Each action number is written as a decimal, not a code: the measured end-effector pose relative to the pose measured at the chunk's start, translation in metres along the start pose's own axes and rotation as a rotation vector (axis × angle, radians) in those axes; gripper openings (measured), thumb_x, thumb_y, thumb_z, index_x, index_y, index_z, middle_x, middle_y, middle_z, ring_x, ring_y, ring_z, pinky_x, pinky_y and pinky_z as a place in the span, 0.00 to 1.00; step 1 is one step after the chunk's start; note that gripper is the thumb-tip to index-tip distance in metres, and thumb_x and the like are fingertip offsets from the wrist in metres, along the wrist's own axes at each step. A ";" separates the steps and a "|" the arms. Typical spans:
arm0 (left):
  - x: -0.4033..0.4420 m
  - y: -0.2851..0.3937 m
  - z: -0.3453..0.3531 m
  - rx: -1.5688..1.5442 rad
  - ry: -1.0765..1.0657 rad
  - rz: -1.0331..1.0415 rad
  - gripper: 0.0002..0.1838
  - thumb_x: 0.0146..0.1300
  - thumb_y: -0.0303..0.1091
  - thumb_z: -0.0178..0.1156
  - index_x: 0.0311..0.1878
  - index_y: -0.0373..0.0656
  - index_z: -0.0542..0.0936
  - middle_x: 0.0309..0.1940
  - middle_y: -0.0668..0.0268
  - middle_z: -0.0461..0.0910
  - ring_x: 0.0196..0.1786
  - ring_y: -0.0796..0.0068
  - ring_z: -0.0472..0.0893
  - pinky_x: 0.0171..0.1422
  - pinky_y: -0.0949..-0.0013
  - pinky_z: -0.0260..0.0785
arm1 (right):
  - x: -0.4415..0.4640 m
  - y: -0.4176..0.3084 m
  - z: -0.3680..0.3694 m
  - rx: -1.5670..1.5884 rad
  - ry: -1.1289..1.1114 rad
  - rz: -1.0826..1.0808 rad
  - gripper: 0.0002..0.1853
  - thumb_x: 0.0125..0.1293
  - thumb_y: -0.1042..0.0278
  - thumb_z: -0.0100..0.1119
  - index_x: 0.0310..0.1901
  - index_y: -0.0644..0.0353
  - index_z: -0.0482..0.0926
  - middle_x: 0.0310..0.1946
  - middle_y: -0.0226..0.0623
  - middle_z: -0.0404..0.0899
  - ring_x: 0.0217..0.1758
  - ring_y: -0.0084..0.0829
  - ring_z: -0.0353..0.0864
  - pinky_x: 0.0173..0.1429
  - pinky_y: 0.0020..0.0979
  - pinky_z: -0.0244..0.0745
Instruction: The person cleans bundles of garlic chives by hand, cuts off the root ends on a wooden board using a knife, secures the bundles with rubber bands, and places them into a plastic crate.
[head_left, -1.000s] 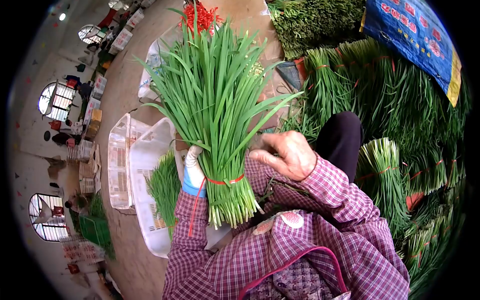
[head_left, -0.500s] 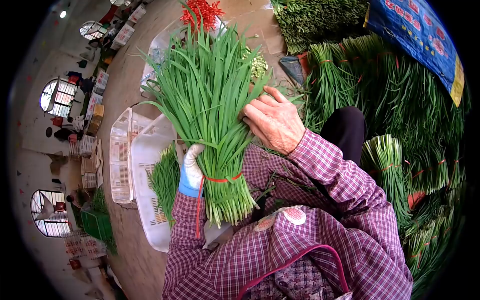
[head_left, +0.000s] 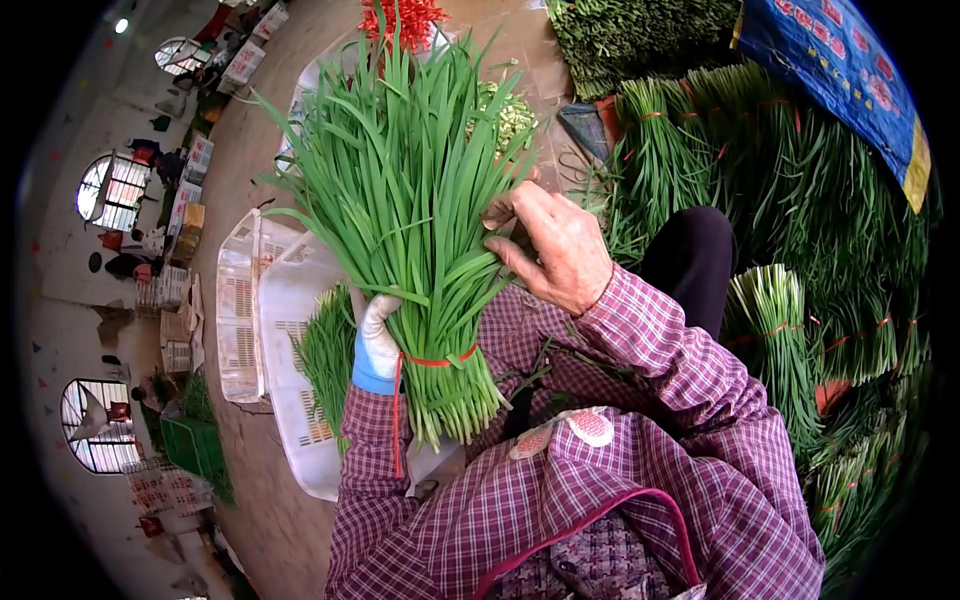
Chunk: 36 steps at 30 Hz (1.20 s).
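A thick bunch of green garlic chives (head_left: 420,215) stands in front of me, leaves fanned out at the top and pale stems at the bottom. A red tie (head_left: 440,358) circles its lower part, with a loose end hanging by my left wrist. My left hand (head_left: 378,335), in a white glove with a blue cuff, is closed around the bunch just above the tie; most of its fingers are hidden behind the leaves. My bare right hand (head_left: 562,245) is at the right edge of the leaves, fingers bent, thumb and fingertips apart and close to the leaves.
A white plastic crate (head_left: 300,440) with more chives (head_left: 325,345) stands at left, beside another crate (head_left: 238,330). Red ties (head_left: 405,22) lie ahead. Tied chive bundles (head_left: 775,320) are piled at right, partly under a blue sack (head_left: 840,70). Leaf scraps lie on my lap.
My right hand has turned, and its thumb and fingers have spread apart beside the leaves. The bunch has shifted slightly left and upward, still in my left hand.
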<state>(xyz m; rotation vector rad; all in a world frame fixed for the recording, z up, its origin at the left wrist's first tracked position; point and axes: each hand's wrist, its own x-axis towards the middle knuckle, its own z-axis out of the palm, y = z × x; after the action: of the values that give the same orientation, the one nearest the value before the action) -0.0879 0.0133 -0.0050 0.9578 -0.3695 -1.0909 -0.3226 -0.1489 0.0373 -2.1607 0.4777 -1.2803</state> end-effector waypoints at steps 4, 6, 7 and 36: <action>0.000 0.002 -0.003 0.021 0.002 -0.003 0.35 0.56 0.23 0.59 0.68 0.48 0.61 0.56 0.60 0.75 0.56 0.61 0.78 0.60 0.55 0.75 | 0.000 -0.003 -0.004 0.017 -0.062 0.004 0.14 0.54 0.71 0.64 0.41 0.59 0.72 0.34 0.37 0.77 0.34 0.40 0.78 0.40 0.37 0.72; -0.001 0.002 -0.008 0.050 0.005 -0.003 0.33 0.56 0.24 0.59 0.67 0.46 0.63 0.57 0.60 0.74 0.56 0.61 0.77 0.62 0.54 0.74 | 0.002 -0.004 -0.006 -0.028 -0.124 0.005 0.15 0.53 0.73 0.65 0.41 0.60 0.72 0.34 0.37 0.77 0.35 0.40 0.79 0.41 0.37 0.73; -0.002 0.003 -0.006 0.049 0.007 -0.003 0.33 0.56 0.24 0.59 0.67 0.46 0.63 0.57 0.60 0.74 0.56 0.61 0.77 0.62 0.54 0.74 | 0.001 -0.003 -0.005 -0.028 -0.125 0.005 0.15 0.53 0.73 0.65 0.41 0.60 0.72 0.34 0.37 0.77 0.35 0.40 0.79 0.41 0.37 0.73; -0.040 0.005 0.019 0.287 0.014 -0.039 0.28 0.67 0.37 0.57 0.68 0.43 0.63 0.60 0.61 0.71 0.60 0.68 0.74 0.64 0.61 0.69 | -0.039 0.003 0.031 -0.296 -0.267 -0.157 0.19 0.57 0.51 0.62 0.50 0.44 0.78 0.41 0.26 0.75 0.52 0.32 0.72 0.69 0.54 0.56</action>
<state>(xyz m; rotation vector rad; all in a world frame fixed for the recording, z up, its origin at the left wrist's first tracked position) -0.1160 0.0399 0.0172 1.2303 -0.5073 -1.0833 -0.3140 -0.1203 -0.0027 -2.6169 0.4134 -1.0278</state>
